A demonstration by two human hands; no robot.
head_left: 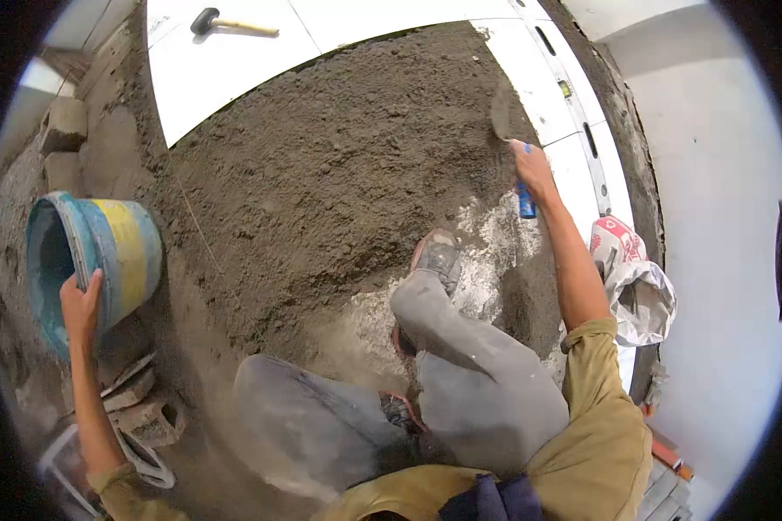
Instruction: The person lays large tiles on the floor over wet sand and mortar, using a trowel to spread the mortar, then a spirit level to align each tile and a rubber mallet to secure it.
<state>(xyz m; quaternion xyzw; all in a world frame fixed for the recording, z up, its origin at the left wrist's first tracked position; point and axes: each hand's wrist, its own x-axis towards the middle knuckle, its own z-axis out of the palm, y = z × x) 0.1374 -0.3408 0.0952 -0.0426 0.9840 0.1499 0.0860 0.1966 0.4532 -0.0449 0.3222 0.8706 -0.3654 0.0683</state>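
My left hand (82,304) grips the rim of a blue bucket (152,247) with a yellow band, which is tipped with its mouth facing left. In my right hand (533,169) is the blue handle of a trowel (501,113). The trowel's blade lies against the grey-brown mortar bed (339,139), close to the edge of the white tiles (569,165) on the right. The mortar is crumbly and spread wide between the tiles and my feet. What the bucket holds cannot be seen.
A rubber mallet (235,24) rests on the white tiles at the top. Along the right tiles lies a long spirit level (573,104). An open white bag (643,300) stands by the right wall. Concrete blocks (152,418) lie at lower left. A thin string (198,221) crosses the mortar's left side.
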